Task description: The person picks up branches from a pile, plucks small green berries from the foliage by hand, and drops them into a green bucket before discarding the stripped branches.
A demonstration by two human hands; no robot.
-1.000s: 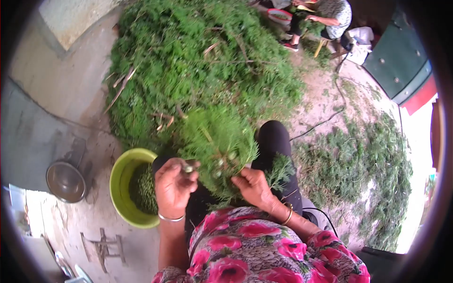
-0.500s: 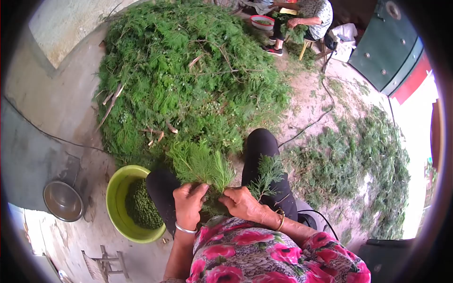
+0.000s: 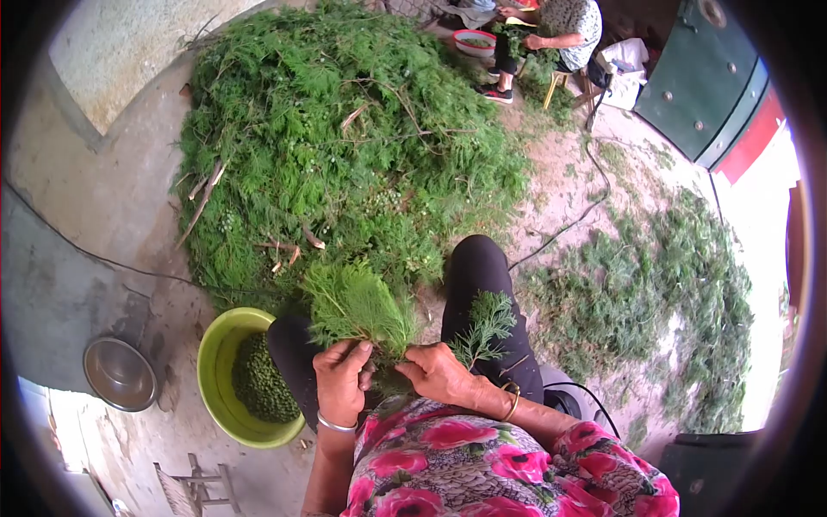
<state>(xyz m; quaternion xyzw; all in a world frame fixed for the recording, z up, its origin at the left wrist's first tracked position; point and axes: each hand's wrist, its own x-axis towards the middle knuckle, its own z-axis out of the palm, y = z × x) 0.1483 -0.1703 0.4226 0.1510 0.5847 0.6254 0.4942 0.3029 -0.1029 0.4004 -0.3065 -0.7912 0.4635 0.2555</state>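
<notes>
Over my lap, a feathery green evergreen sprig fans out away from me. The thumb and fingers of my left hand pinch its base. My right hand is closed just beside it, fingertips on the lower right edge of the foliage; the exact grip point is hidden. A smaller sprig lies on my right thigh, near that hand. Left of my knee stands a yellow-green tub holding many small green cones or berries.
A large heap of evergreen branches rises in front of me. More cut foliage covers the floor at right. A metal basin and a small stool are at left. Another person sits at the back with branches and a red-rimmed basin.
The sprig's fronds have drawn together and lean slightly more to the left. My hands have shifted only a little, and the view has moved slightly.
</notes>
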